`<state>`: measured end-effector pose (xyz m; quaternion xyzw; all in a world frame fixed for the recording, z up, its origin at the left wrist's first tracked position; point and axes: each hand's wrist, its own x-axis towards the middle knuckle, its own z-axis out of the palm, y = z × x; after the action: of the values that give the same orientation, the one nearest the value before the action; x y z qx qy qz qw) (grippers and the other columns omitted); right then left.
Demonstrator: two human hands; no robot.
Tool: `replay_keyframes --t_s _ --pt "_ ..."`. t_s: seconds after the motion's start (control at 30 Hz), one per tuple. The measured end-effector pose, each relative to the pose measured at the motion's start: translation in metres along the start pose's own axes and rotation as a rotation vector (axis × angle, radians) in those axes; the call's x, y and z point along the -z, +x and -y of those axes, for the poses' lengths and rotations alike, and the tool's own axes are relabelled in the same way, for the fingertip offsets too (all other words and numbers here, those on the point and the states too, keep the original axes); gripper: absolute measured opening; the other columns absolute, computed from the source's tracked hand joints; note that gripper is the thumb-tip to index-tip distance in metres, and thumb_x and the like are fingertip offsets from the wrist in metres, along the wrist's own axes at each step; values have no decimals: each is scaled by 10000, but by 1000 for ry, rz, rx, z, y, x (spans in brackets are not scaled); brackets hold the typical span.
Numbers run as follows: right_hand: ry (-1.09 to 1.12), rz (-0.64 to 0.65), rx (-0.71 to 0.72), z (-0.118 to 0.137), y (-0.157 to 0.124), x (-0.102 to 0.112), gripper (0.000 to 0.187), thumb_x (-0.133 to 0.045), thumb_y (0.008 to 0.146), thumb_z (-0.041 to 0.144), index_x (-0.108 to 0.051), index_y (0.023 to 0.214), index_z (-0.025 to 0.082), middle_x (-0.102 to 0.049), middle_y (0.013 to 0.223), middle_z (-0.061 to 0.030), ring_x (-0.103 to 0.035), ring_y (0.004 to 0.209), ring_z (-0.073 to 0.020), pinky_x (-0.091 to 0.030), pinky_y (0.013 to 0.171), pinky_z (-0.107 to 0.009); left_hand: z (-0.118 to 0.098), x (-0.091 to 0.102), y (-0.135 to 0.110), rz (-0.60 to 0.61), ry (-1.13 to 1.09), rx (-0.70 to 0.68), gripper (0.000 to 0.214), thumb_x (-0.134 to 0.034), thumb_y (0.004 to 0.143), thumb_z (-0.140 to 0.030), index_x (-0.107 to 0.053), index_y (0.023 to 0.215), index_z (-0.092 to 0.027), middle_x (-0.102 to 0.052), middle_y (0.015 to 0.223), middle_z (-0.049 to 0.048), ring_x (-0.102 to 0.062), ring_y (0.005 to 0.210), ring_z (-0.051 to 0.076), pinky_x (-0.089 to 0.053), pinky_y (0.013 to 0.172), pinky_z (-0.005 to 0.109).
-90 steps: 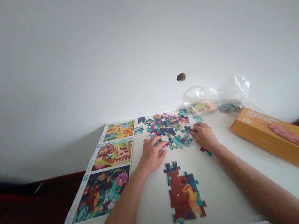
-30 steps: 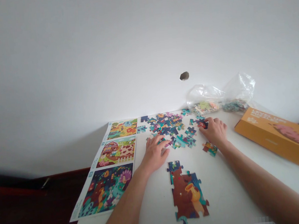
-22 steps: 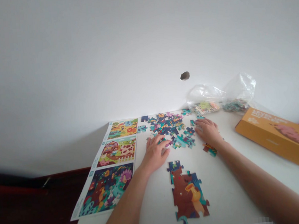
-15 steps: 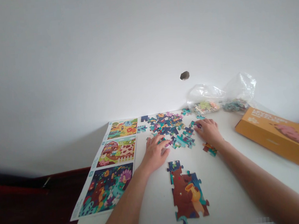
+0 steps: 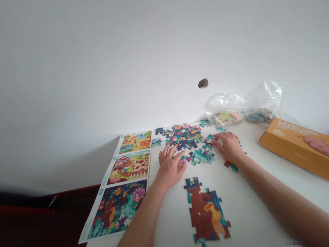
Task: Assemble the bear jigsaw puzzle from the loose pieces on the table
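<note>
Bench (image 5: 169, 230) carries a scattered heap of jigsaw pieces (image 5: 184, 139); the left hand (image 5: 170, 167) lies open at its near edge, fingers spread, while the right hand (image 5: 230, 146) rests on its side, apparently open, though a small held piece can't be ruled out.

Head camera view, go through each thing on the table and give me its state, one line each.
Left hand: open, fingers spread, beside the pile.
Right hand: fingers down on loose pieces, grip unclear.
Loose jigsaw pieces: scattered in a heap.
Joined puzzle section: partly assembled, ragged edges.
Picture sheet: flat, showing three scenes.
Two plastic bags: holding pieces.
Orange puzzle box: closed, lying flat.
</note>
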<state>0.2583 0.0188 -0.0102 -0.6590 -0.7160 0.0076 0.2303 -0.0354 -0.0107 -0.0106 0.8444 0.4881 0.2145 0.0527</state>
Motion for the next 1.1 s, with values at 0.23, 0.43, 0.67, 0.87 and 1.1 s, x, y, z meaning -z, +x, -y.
replay_keyframes --t_s 0.23,0.43,0.67,0.87,1.1 --pt "71 269 477 30 -17 1 593 -536 880 630 -521 1386 322 -407 1529 -73 -295 1406 -380 -207 1107 -636 1 0 0 34 38 1 391 -576 895 -351 -613 1281 -295 -492 1404 79 -350 1347 341 -272 1124 596" --pt "71 201 349 32 -16 0 378 -552 880 433 -634 1185 224 -556 1373 -129 -437 1304 -328 -234 1101 -599 -3 6 2 -4 -30 -51 396 -595 866 -329 -644 1255 -275 -570 1204 80 -461 1166 283 -357 1074 506" --pt "74 287 427 34 -17 9 606 -514 758 179 -543 1360 242 -345 1560 -98 -257 1433 -363 -178 1112 -644 -8 9 1 20 -63 -90 337 -619 837 -319 -698 1164 -288 -564 1191 72 -464 1159 284 -356 1070 503" --pt "140 368 522 47 -22 15 502 -520 898 382 -512 1386 269 -494 1448 -90 -314 1397 -366 -155 1118 -650 -9 8 1 27 1 -45 324 -614 847 -331 -688 1159 -287 -556 1288 67 -418 1255 310 -281 1114 550" --pt "107 212 481 43 -20 8 353 -577 895 454 -661 1159 236 -600 1159 -118 -499 1128 -300 -313 1078 -523 -2 -2 1 -44 77 164 625 -576 882 -424 -398 1463 -276 -406 1506 122 -339 1358 379 -240 1092 651"
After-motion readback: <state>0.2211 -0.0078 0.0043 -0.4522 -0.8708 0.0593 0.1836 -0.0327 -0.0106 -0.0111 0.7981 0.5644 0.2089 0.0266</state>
